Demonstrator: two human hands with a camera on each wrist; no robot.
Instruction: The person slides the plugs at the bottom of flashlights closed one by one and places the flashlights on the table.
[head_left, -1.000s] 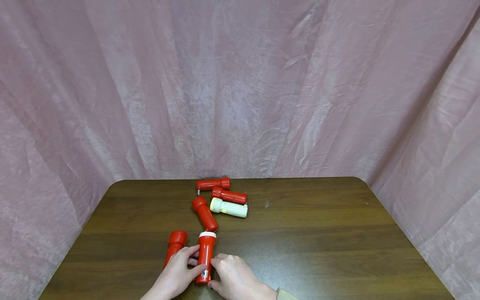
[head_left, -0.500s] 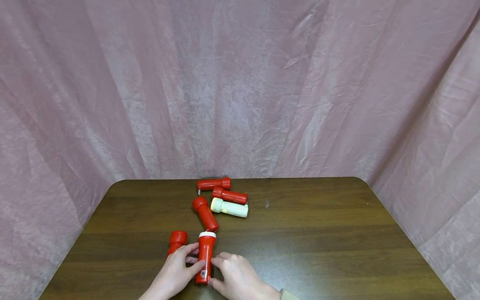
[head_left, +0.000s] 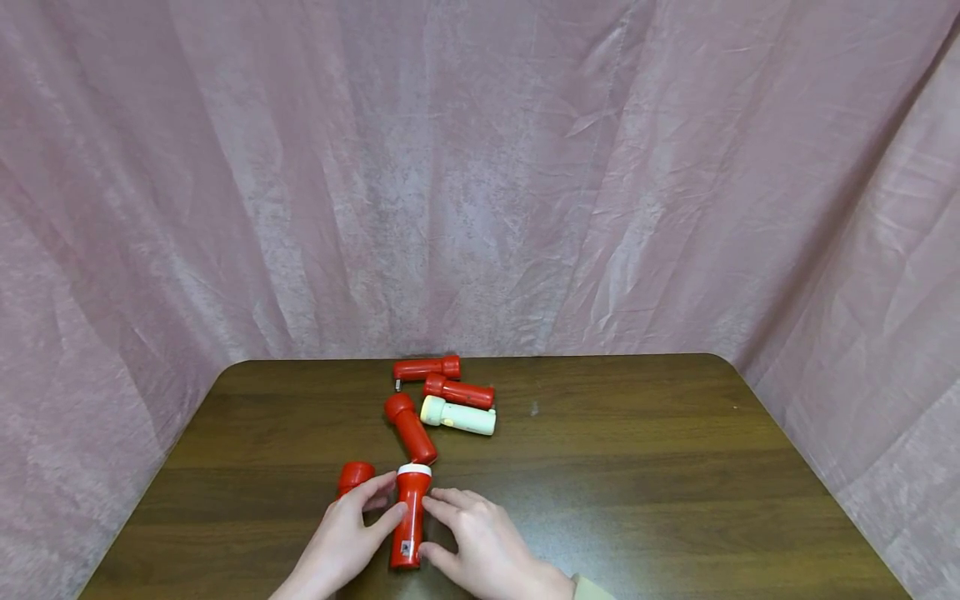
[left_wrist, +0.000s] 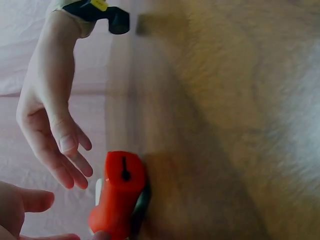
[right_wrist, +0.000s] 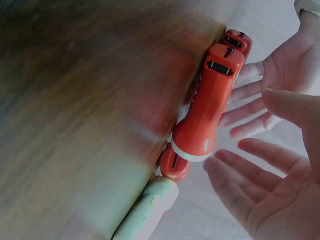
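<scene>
Crumpled pink velvety drapes (head_left: 480, 183) hung in soft folds behind a dark wood-grain counter (head_left: 675, 467). On it, between two hands, lay a glossy red flashlight (head_left: 411, 504) with a flared head, a smooth white rim (head_left: 415, 470) and a small label (head_left: 406, 547) near its tail. Left hand (head_left: 337, 535) and right hand (head_left: 480, 533) flanked its barrel, fingers loosely spread and relaxed; whether the fingertips touched it could not be told. Farther off lay a pale mint-green flashlight (head_left: 458, 415) among three smooth red flashlights (head_left: 411, 429); a half-hidden red one (head_left: 356, 476) showed beyond the left hand.
</scene>
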